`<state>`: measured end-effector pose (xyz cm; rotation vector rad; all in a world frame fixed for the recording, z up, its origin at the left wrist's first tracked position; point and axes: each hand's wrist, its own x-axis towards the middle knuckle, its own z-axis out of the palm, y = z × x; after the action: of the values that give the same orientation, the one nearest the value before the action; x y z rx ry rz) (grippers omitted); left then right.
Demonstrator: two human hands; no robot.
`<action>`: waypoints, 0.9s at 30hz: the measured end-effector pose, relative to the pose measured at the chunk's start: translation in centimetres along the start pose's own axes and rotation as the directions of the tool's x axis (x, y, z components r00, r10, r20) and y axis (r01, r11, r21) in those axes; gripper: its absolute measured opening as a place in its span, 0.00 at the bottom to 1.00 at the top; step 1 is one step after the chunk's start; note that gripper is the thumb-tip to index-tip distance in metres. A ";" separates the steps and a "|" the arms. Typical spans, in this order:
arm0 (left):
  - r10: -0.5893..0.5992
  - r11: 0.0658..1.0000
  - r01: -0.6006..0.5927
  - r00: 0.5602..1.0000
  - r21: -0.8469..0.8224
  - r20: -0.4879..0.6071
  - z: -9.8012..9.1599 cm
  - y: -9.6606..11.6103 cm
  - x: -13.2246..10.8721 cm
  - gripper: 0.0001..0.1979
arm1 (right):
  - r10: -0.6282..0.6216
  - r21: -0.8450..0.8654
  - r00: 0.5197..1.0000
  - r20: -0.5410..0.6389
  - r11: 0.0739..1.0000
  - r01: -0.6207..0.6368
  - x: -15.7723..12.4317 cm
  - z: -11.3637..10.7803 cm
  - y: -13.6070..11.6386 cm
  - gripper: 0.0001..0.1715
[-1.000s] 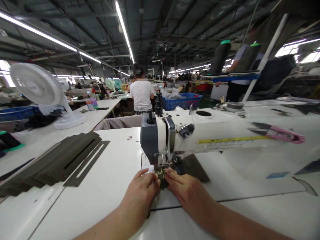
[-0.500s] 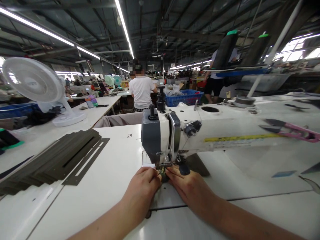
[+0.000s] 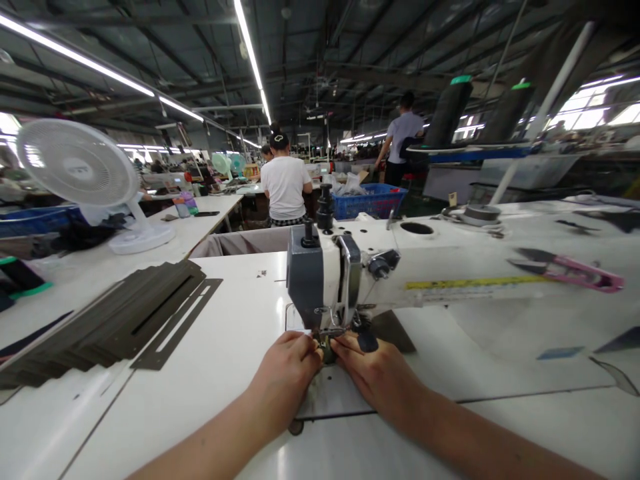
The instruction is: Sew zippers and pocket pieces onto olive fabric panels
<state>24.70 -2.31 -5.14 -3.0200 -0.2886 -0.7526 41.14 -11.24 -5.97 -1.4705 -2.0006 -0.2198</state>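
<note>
At the presser foot of the white and grey sewing machine (image 3: 304, 273), both hands meet from opposite sides. My left hand (image 3: 285, 370) pinches the left side of a small dark green piece (image 3: 329, 355), fingertips close under the needle area. From the right, my right hand (image 3: 385, 373) presses its closed fingers on the same piece. Most of the piece is hidden by the fingers and foot, so its full shape cannot be seen. A dark flat panel (image 3: 393, 331) lies under the machine arm, behind my right hand.
Left of the machine lies a fanned stack of dark slotted panels (image 3: 115, 317). A white fan (image 3: 77, 167) stands beyond it. Pink-handled thread snips (image 3: 583, 272) rest on the machine arm. Thread cones (image 3: 450, 113) stand at right; a blue crate (image 3: 370, 203) is behind.
My hands stay at the presser foot with little visible movement. The view has shifted slightly. A person in the right background has moved left and shows more fully.
</note>
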 end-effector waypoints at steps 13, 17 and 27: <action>-0.084 0.995 0.086 0.995 0.043 -0.057 0.6 0.0 -0.1 0.03 | 0.127 0.011 0.992 0.002 0.992 -0.127 -0.4 1.2 0.4 0.09; -0.040 0.993 0.047 0.997 0.106 -0.059 -0.3 0.3 -0.4 0.04 | 0.197 -0.165 0.980 0.018 0.968 -0.191 -0.6 -0.2 0.9 0.17; 0.309 0.949 -0.316 0.930 -0.003 -0.198 2.3 3.4 0.8 0.15 | 0.344 -0.217 0.913 0.221 0.930 -0.298 -5.3 -2.6 -1.4 0.06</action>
<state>27.05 -5.39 -6.72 -2.8843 0.2081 -1.0161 41.80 -17.22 -6.67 -2.0084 -1.9314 -0.0712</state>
